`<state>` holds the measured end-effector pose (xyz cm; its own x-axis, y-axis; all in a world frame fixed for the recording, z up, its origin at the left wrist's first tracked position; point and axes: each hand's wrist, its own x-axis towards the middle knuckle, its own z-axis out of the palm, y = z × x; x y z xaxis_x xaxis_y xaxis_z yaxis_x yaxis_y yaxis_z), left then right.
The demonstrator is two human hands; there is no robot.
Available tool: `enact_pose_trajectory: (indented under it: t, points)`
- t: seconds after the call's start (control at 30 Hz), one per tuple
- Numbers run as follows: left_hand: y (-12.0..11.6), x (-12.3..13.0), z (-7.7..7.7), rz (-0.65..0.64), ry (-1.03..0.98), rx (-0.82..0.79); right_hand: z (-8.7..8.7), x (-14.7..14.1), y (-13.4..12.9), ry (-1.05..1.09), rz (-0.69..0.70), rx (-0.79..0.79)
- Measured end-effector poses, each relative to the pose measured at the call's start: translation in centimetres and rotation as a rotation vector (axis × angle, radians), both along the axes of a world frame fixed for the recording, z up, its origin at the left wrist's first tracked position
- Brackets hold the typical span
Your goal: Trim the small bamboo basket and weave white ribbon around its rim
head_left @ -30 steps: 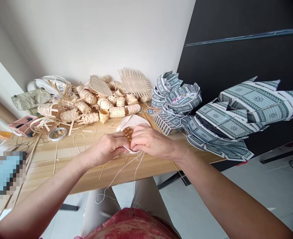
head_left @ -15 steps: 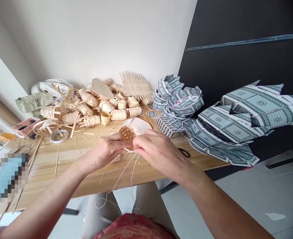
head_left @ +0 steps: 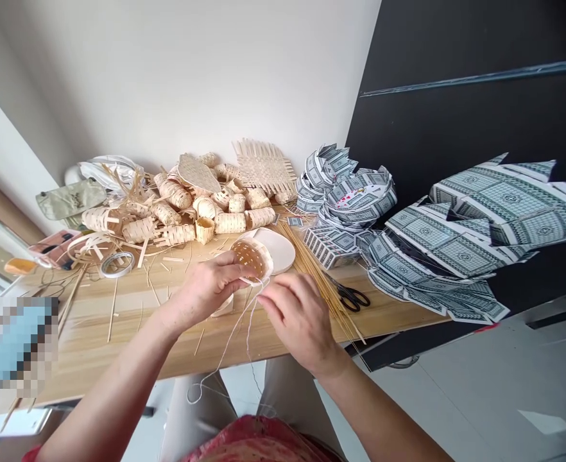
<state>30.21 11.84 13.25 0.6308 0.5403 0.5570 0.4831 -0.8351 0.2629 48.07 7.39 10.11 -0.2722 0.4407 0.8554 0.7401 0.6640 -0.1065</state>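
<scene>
A small round woven piece (head_left: 250,258) with a pale rim is held near the table's front in my left hand (head_left: 210,289), its thumb and fingers pinched on the rim's near edge. White thread (head_left: 230,343) runs from that edge down over the table edge to my lap. My right hand (head_left: 297,314) is just right of the rim, fingers curled and thumb against the index finger near the thread; whether thread is between them is too small to tell. A white oval disc (head_left: 276,250) lies behind the woven piece.
Black scissors (head_left: 353,296) and thin sticks (head_left: 312,269) lie to the right, beside folded-card structures (head_left: 437,244). Woven tubes (head_left: 167,212) are piled at the back. A tape roll (head_left: 117,264) and loose strips lie left on the wooden table (head_left: 167,356).
My right hand has moved back from the woven piece, down and slightly right, uncovering its rim, the sticks and the scissors. My left hand still holds the piece.
</scene>
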Motion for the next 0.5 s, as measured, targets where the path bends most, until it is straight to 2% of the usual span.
enact_pose_trajectory:
  t: [0.13,0.3,0.4,0.5]
  points:
    - [0.1,0.3,0.0,0.008,-0.017,0.0,-0.3,-0.4,0.4,-0.125,0.036,0.118]
    - [0.0,0.2,0.0,0.035,-0.013,-0.032,0.2,0.0,1.5,-0.226,0.126,0.17]
    - [-0.1,0.2,-0.2,0.021,-0.025,-0.049,0.4,-0.6,0.7,-0.253,0.277,0.22]
    - [-0.2,0.2,-0.4,0.004,-0.09,-0.063,0.5,-1.8,-1.3,-0.255,0.438,0.184]
